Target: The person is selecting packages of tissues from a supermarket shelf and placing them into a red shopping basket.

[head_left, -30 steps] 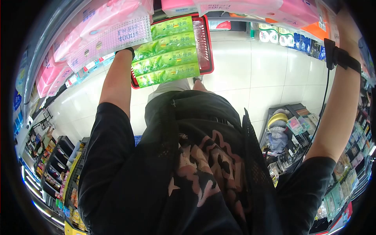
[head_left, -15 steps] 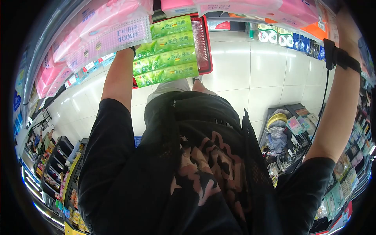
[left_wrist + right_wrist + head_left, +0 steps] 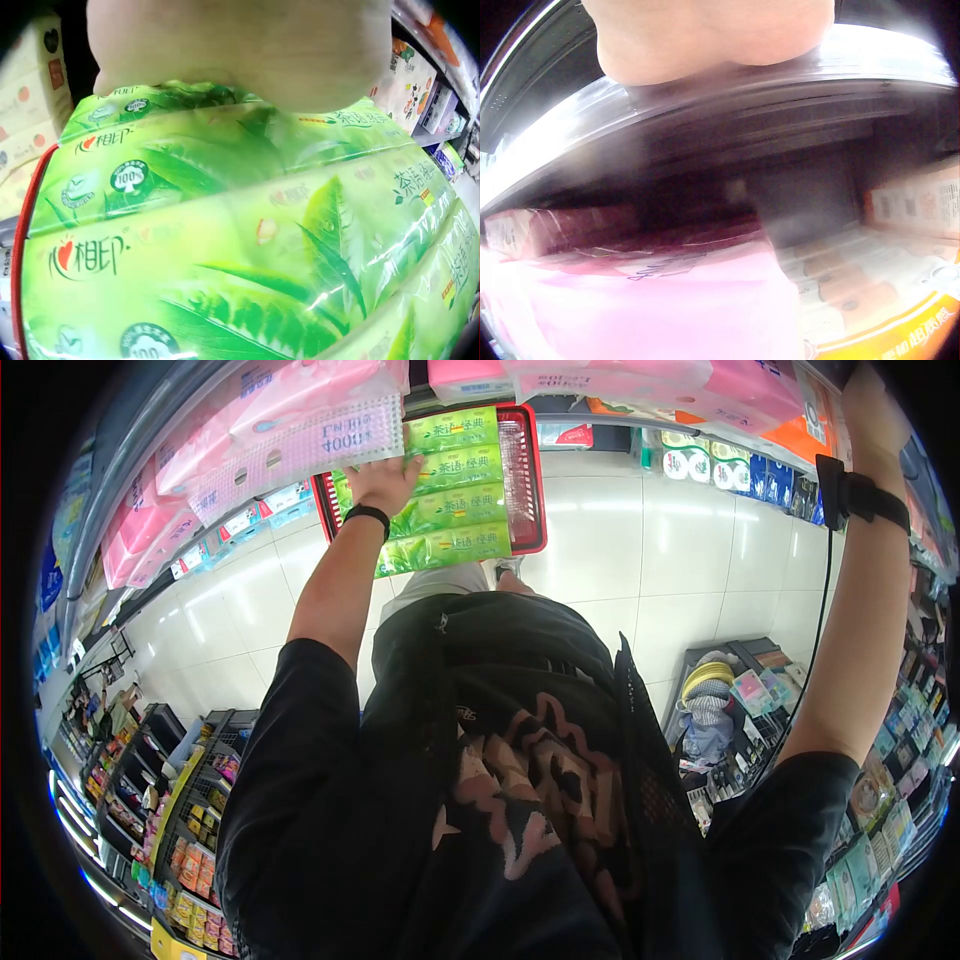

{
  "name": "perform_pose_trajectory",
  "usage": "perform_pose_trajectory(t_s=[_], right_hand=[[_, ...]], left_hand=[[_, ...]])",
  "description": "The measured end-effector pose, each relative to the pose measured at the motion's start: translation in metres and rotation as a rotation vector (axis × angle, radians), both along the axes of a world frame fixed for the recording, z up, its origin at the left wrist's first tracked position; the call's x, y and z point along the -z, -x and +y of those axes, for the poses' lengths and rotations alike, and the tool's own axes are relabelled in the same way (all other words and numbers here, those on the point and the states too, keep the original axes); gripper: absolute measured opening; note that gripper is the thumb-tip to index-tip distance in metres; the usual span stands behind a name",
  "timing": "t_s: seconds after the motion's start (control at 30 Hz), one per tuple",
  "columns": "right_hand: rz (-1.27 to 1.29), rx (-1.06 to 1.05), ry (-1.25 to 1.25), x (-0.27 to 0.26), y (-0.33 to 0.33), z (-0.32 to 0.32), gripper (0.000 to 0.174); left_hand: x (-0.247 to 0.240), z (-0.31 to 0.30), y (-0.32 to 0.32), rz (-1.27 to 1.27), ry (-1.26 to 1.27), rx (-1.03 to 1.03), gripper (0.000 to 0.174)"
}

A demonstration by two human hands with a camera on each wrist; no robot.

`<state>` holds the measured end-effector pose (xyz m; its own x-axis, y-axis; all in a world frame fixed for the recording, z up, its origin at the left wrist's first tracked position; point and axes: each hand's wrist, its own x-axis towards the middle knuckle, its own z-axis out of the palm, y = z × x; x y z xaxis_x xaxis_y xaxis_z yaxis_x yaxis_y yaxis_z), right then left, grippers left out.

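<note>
My left hand (image 3: 385,488) rests with spread fingers on a green pack of tissues (image 3: 455,500), which lies in a red shopping basket (image 3: 538,480). In the left wrist view the heel of this hand (image 3: 240,52) lies over the far part of the green tissue pack (image 3: 225,225), and its fingers are hidden there. My right hand (image 3: 875,420) is raised at the upper right by the shelving. From the right wrist view, the hand (image 3: 712,37) is at the pale front edge of a shelf (image 3: 592,112), above pink tissue packs (image 3: 645,300); its fingers are out of sight.
Large pink tissue packs (image 3: 300,430) overhang the basket at the upper left, and more pink packs (image 3: 650,390) line the shelf ahead. Tiled floor (image 3: 590,540) lies beyond the basket. A rack with hats (image 3: 708,695) stands at the right, snack shelves (image 3: 195,840) at the lower left.
My left hand, hidden behind the pink pack and the basket's left side before, has come up onto the green tissue pack. The right arm has shifted only slightly.
</note>
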<state>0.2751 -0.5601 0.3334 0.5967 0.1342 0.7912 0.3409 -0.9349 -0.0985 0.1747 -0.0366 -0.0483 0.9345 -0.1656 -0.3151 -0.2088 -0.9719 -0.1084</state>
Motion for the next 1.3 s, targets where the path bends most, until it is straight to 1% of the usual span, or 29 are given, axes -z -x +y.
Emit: perform_pose_trajectory(t_s=[0.03, 0.07, 0.17, 0.2, 0.27, 0.3, 0.37, 0.43, 0.5, 0.53, 0.63, 0.67, 0.7, 0.73, 0.77, 0.8, 0.83, 0.9, 0.93, 0.97, 1.07, 1.1, 1.17, 1.23, 1.3], right_hand=[[0.002, 0.003, -0.008, -0.001, 0.001, 0.003, 0.043], [0.002, 0.005, -0.016, -0.002, 0.002, 0.005, 0.043], [-0.048, -0.043, -0.048, 0.007, -0.011, -0.011, 0.04], [-0.053, -0.043, -0.049, 0.003, -0.008, -0.006, 0.04], [-0.047, 0.025, 0.028, -0.002, 0.001, 0.003, 0.037], [-0.051, 0.031, 0.025, -0.002, 0.003, 0.003, 0.037], [-0.081, 0.027, 0.024, 0.0, 0.0, 0.002, 0.035], [-0.082, 0.031, 0.027, -0.002, 0.001, 0.002, 0.035], [-0.065, 0.018, -0.001, -0.002, 0.001, 0.004, 0.036], [-0.067, 0.015, -0.003, -0.003, 0.002, 0.005, 0.036], [-0.054, 0.066, 0.008, -0.006, 0.007, 0.009, 0.035], [-0.035, 0.077, -0.008, -0.008, 0.009, 0.013, 0.035], [-0.019, 0.088, -0.024, -0.009, 0.01, 0.017, 0.035], [-0.025, 0.085, -0.025, -0.012, 0.015, 0.02, 0.035], [0.054, 0.152, -0.009, -0.016, 0.026, 0.027, 0.031], [0.133, 0.22, 0.006, -0.019, 0.032, 0.031, 0.031], [0.128, 0.219, 0.005, -0.019, 0.031, 0.028, 0.031], [0.074, 0.203, 0.002, -0.016, 0.024, 0.023, 0.03], [0.07, 0.2, 0.001, -0.014, 0.024, 0.021, 0.03], [0.066, 0.202, 0.01, -0.015, 0.025, 0.023, 0.029], [0.07, 0.211, 0.006, -0.019, 0.028, 0.027, 0.028], [0.091, 0.22, -0.004, -0.02, 0.029, 0.027, 0.028], [0.04, 0.205, 0.0, -0.02, 0.031, 0.026, 0.027], [-0.034, 0.213, 0.06, -0.017, 0.027, 0.023, 0.025], [0.087, 0.242, 0.068, -0.006, 0.011, -0.004, 0.036]], left_hand=[[-0.007, -0.006, 0.002, 0.137, -0.008, -0.058, 0.079], [-0.007, -0.008, 0.0, 0.169, -0.053, -0.058, 0.081], [-0.011, -0.01, -0.006, 0.207, -0.051, -0.068, 0.08], [-0.011, -0.008, -0.01, 0.202, -0.052, -0.068, 0.08], [-0.014, -0.002, -0.016, 0.24, 0.024, -0.071, 0.08], [-0.016, 0.002, -0.013, 0.236, 0.02, -0.066, 0.08], [-0.021, 0.008, -0.001, 0.074, -0.034, -0.016, 0.08], [-0.034, 0.011, 0.022, 0.053, -0.016, -0.041, 0.08], [-0.026, 0.021, 0.047, 0.006, -0.042, -0.088, 0.076], [-0.024, 0.026, 0.058, 0.025, -0.036, -0.103, 0.075], [-0.02, 0.038, 0.086, -0.047, -0.048, -0.062, 0.077], [-0.027, 0.035, 0.091, -0.042, -0.076, -0.084, 0.079], [-0.024, 0.037, 0.096, -0.049, -0.078, -0.087, 0.079], [-0.017, 0.038, 0.102, 0.04, -0.053, -0.112, 0.079], [-0.02, 0.037, 0.108, 0.13, -0.028, -0.135, 0.079], [-0.024, 0.036, 0.115, 0.147, 0.11, -0.192, 0.082], [-0.027, 0.038, 0.112, 0.142, 0.11, -0.193, 0.082], [-0.037, 0.04, 0.104, -0.083, 0.093, -0.099, 0.085], [-0.043, 0.04, 0.101, -0.132, 0.118, -0.066, 0.082], [-0.054, 0.038, 0.099, -0.14, 0.117, -0.069, 0.082], [-0.098, 0.028, 0.097, -0.156, 0.344, 0.125, 0.071], [-0.116, 0.023, 0.098, -0.17, 0.339, 0.125, 0.071], [-0.153, 0.01, 0.099, -0.195, 0.541, 0.352, 0.068], [-0.191, -0.006, 0.105, -0.263, 0.648, 0.381, 0.065], [-0.223, -0.019, 0.112, -0.374, 0.736, 0.41, 0.063]])
